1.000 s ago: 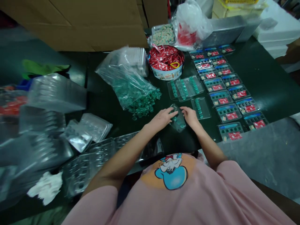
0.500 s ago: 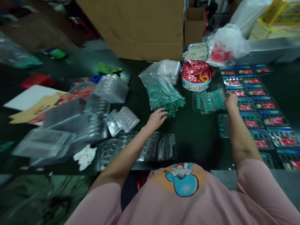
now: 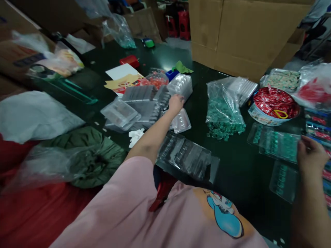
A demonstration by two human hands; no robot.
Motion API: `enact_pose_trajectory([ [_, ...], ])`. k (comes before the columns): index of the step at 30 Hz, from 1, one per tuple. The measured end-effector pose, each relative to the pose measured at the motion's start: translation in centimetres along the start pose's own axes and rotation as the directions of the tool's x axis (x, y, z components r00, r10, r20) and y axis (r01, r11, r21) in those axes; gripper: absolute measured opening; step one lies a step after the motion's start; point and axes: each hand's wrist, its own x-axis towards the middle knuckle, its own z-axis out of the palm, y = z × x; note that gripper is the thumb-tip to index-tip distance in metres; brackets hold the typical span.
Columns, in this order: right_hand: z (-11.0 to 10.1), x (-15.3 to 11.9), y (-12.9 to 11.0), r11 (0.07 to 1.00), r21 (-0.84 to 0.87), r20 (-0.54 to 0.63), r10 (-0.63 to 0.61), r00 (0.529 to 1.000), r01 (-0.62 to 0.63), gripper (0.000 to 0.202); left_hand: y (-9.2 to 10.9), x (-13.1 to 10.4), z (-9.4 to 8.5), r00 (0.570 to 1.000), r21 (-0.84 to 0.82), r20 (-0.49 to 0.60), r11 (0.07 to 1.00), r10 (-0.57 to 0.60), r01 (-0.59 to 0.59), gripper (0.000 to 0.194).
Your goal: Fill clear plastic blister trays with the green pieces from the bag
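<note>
My left hand [image 3: 176,104] is at the near edge of a stack of clear plastic blister trays [image 3: 182,85]. Its fingers are curled together, and I cannot make out what is in them. On the right, my right hand [image 3: 311,153] pinches the edge of a clear blister tray [image 3: 279,144] holding rows of green pieces. Another such tray [image 3: 256,134] lies partly under it, and one more tray [image 3: 283,181] rests nearer me. Between the hands, a clear bag [image 3: 224,100] spills small green translucent pieces [image 3: 226,131] onto the dark table.
Further clear trays [image 3: 184,156] lie before me, beside crumpled white tissue [image 3: 136,137]. A round tin [image 3: 266,117] holds red patterned packets. Filled packs [image 3: 317,120] line the right side. A large cardboard box [image 3: 248,38] stands behind, and a green bundle [image 3: 95,155] sits at the left.
My view has turned left. My left hand has left the green pieces and moved left to the clear tray stack. My right hand is still at the green-filled trays.
</note>
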Motion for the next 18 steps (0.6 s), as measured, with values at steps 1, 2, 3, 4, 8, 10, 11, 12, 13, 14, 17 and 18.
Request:
enact_pose_trajectory([
  [1,0.3,-1.1,-1.2,0.995,0.084,0.014,-0.054,0.998,0.052,0.035,-0.3,-0.1,-0.3,1.0,-0.006,0.006,1.0,-0.021,0.021,0.02],
  [2,0.7,-2.3,-2.3,0.983,0.166,0.028,-0.084,0.996,0.078,0.031,-0.6,-0.5,-0.5,0.999,-0.012,0.023,0.999,-0.035,0.035,0.018],
  [3,1.3,-3.6,-3.3,0.97,0.228,0.079,-0.1,0.992,0.08,0.029,-0.7,-1.0,-0.7,0.998,-0.017,0.044,0.999,-0.04,0.041,0.018],
  [4,1.9,-4.9,-4.2,0.96,0.271,0.134,-0.107,0.985,0.067,0.028,-0.8,-1.8,-0.8,0.997,-0.021,0.065,0.999,-0.037,0.039,0.018],
  [8,5.0,-9.3,-7.5,0.942,0.334,0.312,-0.139,0.94,0.029,0.03,-0.6,-5.6,-0.4,0.995,-0.052,0.105,0.999,0.006,0.0,0.021],
  [10,6.4,-10.4,-8.8,0.94,0.329,0.416,-0.227,0.88,0.087,0.029,-0.2,-7.4,0.1,0.989,-0.104,0.126,0.992,0.081,-0.068,0.022],
  [11,7.0,-10.7,-9.4,0.939,0.328,0.439,-0.248,0.864,0.103,0.029,0.2,-8.2,0.3,0.982,-0.137,0.137,0.984,0.132,-0.113,0.023],
  [12,7.5,-11.0,-9.9,0.939,0.326,0.448,-0.253,0.858,0.107,0.029,0.5,-8.9,0.5,0.973,-0.166,0.145,0.974,0.179,-0.154,0.024],
  [13,7.9,-11.2,-10.3,0.939,0.33,0.462,-0.254,0.85,0.101,0.029,0.9,-9.6,0.6,0.965,-0.186,0.148,0.965,0.216,-0.187,0.026],
  [14,8.3,-11.4,-10.6,0.937,0.335,0.484,-0.258,0.836,0.096,0.028,1.2,-10.3,0.7,0.958,-0.198,0.154,0.957,0.242,-0.21,0.028],
  [17,8.9,-13.1,-11.6,0.929,0.363,0.569,-0.28,0.773,0.069,0.023,2.1,-12.9,0.5,0.943,-0.236,0.159,0.939,0.292,-0.25,0.031],
  [18,9.0,-13.9,-12.0,0.924,0.378,0.614,-0.299,0.731,0.061,0.021,2.4,-14.0,0.3,0.939,-0.254,0.167,0.933,0.301,-0.254,0.031],
])
